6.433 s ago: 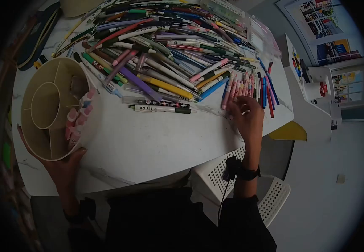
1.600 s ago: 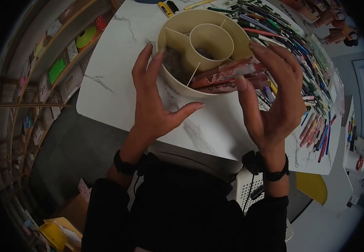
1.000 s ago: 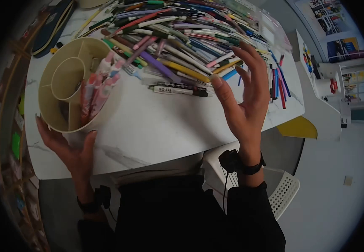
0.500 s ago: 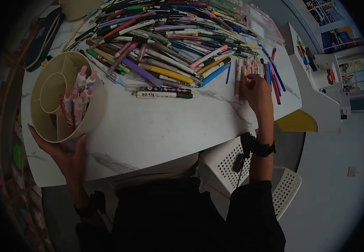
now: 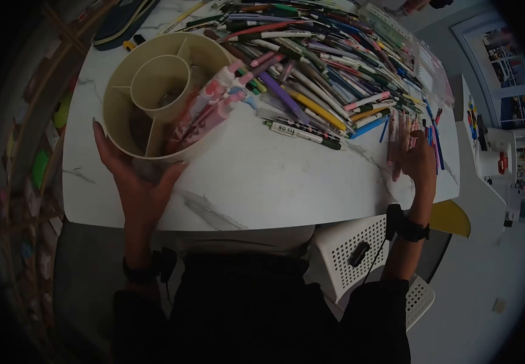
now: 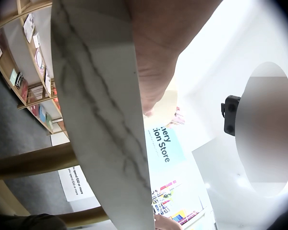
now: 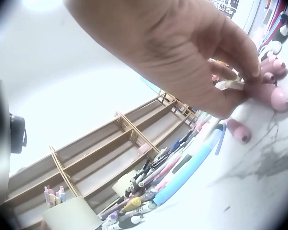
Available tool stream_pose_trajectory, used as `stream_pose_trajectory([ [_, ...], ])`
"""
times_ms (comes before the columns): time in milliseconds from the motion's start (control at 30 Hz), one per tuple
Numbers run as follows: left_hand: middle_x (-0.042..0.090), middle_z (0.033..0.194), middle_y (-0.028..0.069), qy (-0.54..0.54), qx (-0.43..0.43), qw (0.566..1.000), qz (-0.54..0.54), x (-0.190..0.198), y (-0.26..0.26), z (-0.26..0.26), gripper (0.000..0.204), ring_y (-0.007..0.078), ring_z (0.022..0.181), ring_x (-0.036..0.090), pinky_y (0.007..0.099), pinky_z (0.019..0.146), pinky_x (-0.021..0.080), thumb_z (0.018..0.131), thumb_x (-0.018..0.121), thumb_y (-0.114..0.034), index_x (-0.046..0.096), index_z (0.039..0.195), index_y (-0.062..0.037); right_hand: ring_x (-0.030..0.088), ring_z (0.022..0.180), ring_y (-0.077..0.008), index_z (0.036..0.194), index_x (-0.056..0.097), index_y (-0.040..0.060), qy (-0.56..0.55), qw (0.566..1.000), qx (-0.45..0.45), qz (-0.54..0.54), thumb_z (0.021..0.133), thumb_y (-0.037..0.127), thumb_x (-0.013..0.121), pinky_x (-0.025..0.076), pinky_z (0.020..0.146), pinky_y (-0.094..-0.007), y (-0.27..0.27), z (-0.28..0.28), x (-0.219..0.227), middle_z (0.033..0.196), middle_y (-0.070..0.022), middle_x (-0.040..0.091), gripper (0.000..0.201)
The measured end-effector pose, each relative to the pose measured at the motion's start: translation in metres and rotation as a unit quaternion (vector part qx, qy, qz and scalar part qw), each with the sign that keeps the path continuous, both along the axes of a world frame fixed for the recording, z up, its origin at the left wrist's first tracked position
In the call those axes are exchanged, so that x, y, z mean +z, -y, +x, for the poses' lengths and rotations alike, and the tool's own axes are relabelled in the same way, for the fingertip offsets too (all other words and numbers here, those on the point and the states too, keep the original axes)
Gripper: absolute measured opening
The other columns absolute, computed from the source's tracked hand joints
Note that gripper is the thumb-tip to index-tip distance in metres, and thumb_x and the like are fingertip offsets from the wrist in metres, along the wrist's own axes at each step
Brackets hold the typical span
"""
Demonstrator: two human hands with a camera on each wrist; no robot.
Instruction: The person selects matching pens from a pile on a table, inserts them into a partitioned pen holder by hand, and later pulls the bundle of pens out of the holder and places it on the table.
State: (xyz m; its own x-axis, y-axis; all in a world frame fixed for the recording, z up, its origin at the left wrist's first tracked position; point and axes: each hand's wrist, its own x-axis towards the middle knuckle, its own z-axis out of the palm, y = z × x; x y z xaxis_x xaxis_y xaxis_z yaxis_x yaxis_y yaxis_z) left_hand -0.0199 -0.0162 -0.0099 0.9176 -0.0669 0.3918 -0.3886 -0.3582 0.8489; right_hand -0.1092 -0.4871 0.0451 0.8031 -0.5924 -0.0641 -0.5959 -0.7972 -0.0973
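Pen (image 7: 270,97), pinched by the right hand (image 5: 417,159), points lengthwise toward the table's near edge (image 5: 256,225).

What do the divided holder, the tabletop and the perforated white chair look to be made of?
Holder: probably moulded plastic, matte cream, judging by its thin, even dividers. Tabletop: smooth, white, grey-veined like marble; stone or printed laminate, I can't tell. White chair: likely hard plastic with a dull finish, given neat rows of round holes; painted metal possible.
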Motion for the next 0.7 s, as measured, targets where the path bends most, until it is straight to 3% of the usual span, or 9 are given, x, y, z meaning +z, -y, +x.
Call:
stream_pose_trajectory([
  [33,0.021,0.149,0.0267,-0.005,-0.009,1.000,-0.006,0.002,0.000,0.000,0.124,0.0349,0.136,0.031,0.0444,0.111,0.030,0.067,0.084,-0.010,-0.009,0.149,-0.0027,0.069,0.076,-0.0284,0.132,0.047,0.0016,0.000,1.000,0.021,0.010,0.076,0.026,0.074,0.054,0.069,-0.0357,-0.011,0.004,0.002,0.084,-0.0195,0.069,0.067],
  [133,0.021,0.148,0.0284,-0.015,-0.006,1.000,-0.008,0.004,0.001,0.000,0.126,0.0354,0.136,0.031,0.0451,0.111,0.030,0.067,0.085,-0.012,-0.009,0.149,-0.0012,0.069,0.078,-0.0248,0.136,0.039,0.0032,0.203,0.962,0.022,0.181,0.084,0.016,0.065,0.054,0.067,-0.0310,-0.037,0.000,0.025,0.088,-0.0180,0.068,0.060],
  [167,0.021,0.150,0.0214,-0.019,-0.010,0.999,-0.025,0.004,0.002,0.000,0.126,0.0324,0.135,0.034,0.0438,0.111,0.031,0.064,0.084,-0.008,-0.008,0.150,-0.0052,0.068,0.079,-0.0236,0.138,0.037,0.0038,0.267,0.935,0.018,0.234,0.086,0.012,0.062,0.054,0.066,-0.0294,-0.042,-0.001,0.034,0.090,-0.0175,0.067,0.058],
  [267,0.020,0.150,0.0223,-0.017,-0.014,1.000,-0.010,0.004,0.001,0.001,0.127,0.0323,0.135,0.034,0.0437,0.110,0.032,0.064,0.085,-0.009,-0.008,0.150,-0.0041,0.067,0.086,-0.0217,0.142,0.031,0.0055,0.444,0.815,0.005,0.373,0.093,0.006,0.056,0.054,0.067,-0.0264,-0.029,0.001,0.037,0.095,-0.0175,0.066,0.054],
  [333,0.020,0.150,0.0228,-0.011,-0.018,1.000,-0.010,0.001,-0.001,0.002,0.127,0.0323,0.135,0.034,0.0437,0.110,0.033,0.064,0.085,-0.009,-0.009,0.149,-0.0037,0.064,0.099,-0.0227,0.143,0.028,0.0034,0.547,0.694,0.062,0.464,0.097,0.010,0.052,0.053,0.074,-0.0267,-0.001,0.004,0.040,0.105,-0.0222,0.063,0.052],
  [567,0.021,0.148,0.0240,-0.013,-0.026,1.000,0.008,0.002,-0.003,0.003,0.127,0.0327,0.135,0.034,0.0442,0.110,0.034,0.065,0.084,-0.010,-0.011,0.149,-0.0035,0.068,0.077,-0.0236,0.139,0.035,-0.0006,0.617,0.571,0.134,0.524,0.090,0.023,0.064,0.054,0.076,-0.0333,-0.157,0.055,0.071,0.092,-0.0200,0.067,0.062],
  [600,0.021,0.148,0.0240,-0.012,-0.025,1.000,0.011,0.002,-0.003,0.003,0.127,0.0327,0.135,0.034,0.0442,0.110,0.034,0.065,0.084,-0.010,-0.011,0.149,-0.0035,0.068,0.077,-0.0236,0.139,0.035,-0.0006,0.618,0.569,0.134,0.526,0.090,0.023,0.064,0.054,0.076,-0.0333,-0.174,0.058,0.070,0.092,-0.0200,0.067,0.062],
  [667,0.019,0.149,0.0275,-0.026,-0.036,0.999,-0.031,0.003,-0.003,0.003,0.128,0.0369,0.137,0.031,0.0451,0.111,0.031,0.066,0.087,-0.017,-0.010,0.148,0.0004,0.067,0.091,-0.0250,0.141,0.027,-0.0039,0.542,0.595,0.312,0.506,0.096,0.021,0.055,0.052,0.087,-0.0369,-0.204,0.063,0.069,0.107,-0.0212,0.063,0.058],
  [700,0.019,0.149,0.0275,-0.026,-0.035,0.999,-0.031,0.001,-0.003,0.003,0.128,0.0369,0.137,0.031,0.0451,0.111,0.031,0.066,0.087,-0.017,-0.010,0.148,0.0004,0.067,0.091,-0.0250,0.141,0.027,-0.0039,0.542,0.594,0.313,0.506,0.096,0.021,0.055,0.052,0.087,-0.0369,-0.224,0.069,0.070,0.107,-0.0212,0.063,0.058],
])
